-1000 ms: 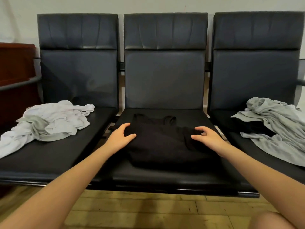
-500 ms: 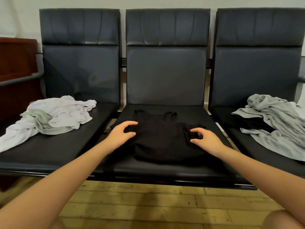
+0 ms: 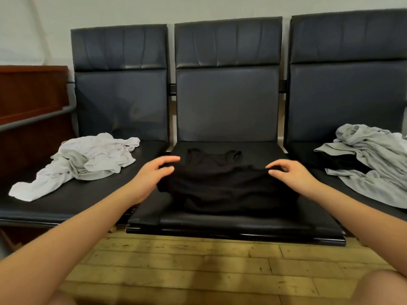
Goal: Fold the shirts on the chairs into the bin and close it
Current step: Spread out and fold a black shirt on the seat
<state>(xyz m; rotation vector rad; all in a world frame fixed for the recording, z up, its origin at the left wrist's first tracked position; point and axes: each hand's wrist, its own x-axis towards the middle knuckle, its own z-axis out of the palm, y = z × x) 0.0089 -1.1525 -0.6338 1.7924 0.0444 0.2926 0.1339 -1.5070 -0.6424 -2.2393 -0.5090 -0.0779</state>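
While the black shirt (image 3: pixel 222 183) lies on the seat of the middle chair (image 3: pixel 226 221), both hands work at its near fold. In the head view, the left hand (image 3: pixel 152 175) sits at the shirt's left edge with thumb and fingers curled toward each other around the raised fabric; motion blur prevents confirming a firm pinch. The right hand (image 3: pixel 290 172) pinches the shirt's upper right edge between thumb and curled fingertips, and the cloth rises to a ridge between the two hands. Compared with half a second ago, this ridge stands higher and closer to the neckline, the shoulder straps remain flat toward the backrest, and both hands sit further up the seat. The camera has also tilted, so the chair backs appear lower in the frame and more wall shows above them. A crumpled white shirt (image 3: pixel 88 159) rests on the left chair (image 3: pixel 66 199), unchanged in position. A grey shirt (image 3: pixel 374 164) lies heaped on the right chair (image 3: pixel 308 153), partly over a dark garment. Wooden floorboards (image 3: pixel 198 265) run beneath the seats, and a reddish wooden cabinet (image 3: pixel 30 95) stands at far left.
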